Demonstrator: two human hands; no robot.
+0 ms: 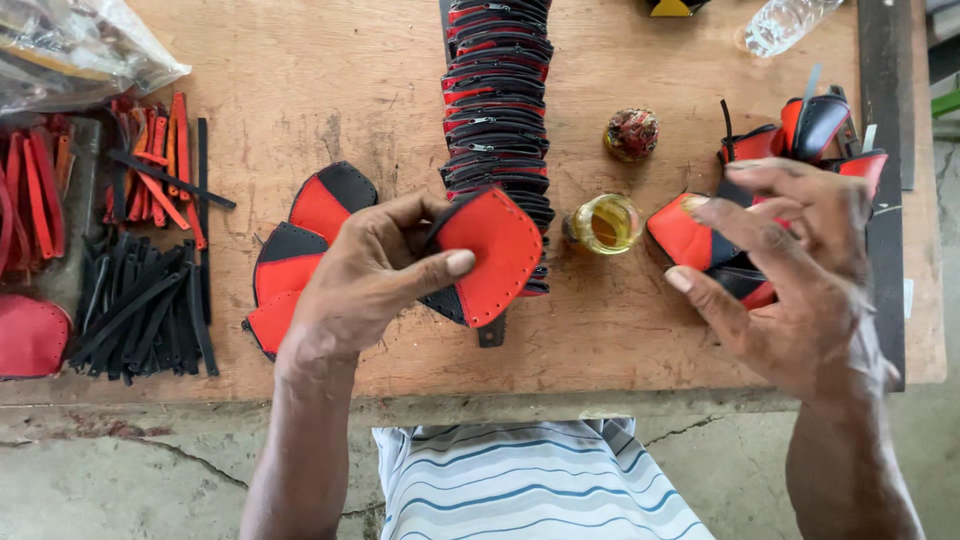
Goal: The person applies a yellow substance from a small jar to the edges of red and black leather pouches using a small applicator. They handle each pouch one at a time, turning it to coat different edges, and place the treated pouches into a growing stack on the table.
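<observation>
My left hand (370,275) grips a red leather panel with stitch holes (492,252), thumb on its face, held above the wooden board (620,340). Behind it runs a long overlapping row of red-and-black zippered pieces (497,100). My right hand (795,270) hovers to the right with fingers spread and nothing in it, over a pile of red-and-black panels (685,235). A small jar of yellow liquid (605,222) stands between the two hands.
Three red-and-black panels (300,250) lie left of my left hand. Black strips (140,310) and orange strips (160,165) lie at far left beside a plastic bag (70,45). A round mottled ball (631,133) and a plastic bottle (785,22) sit farther back. Finished pieces (815,130) stand at right.
</observation>
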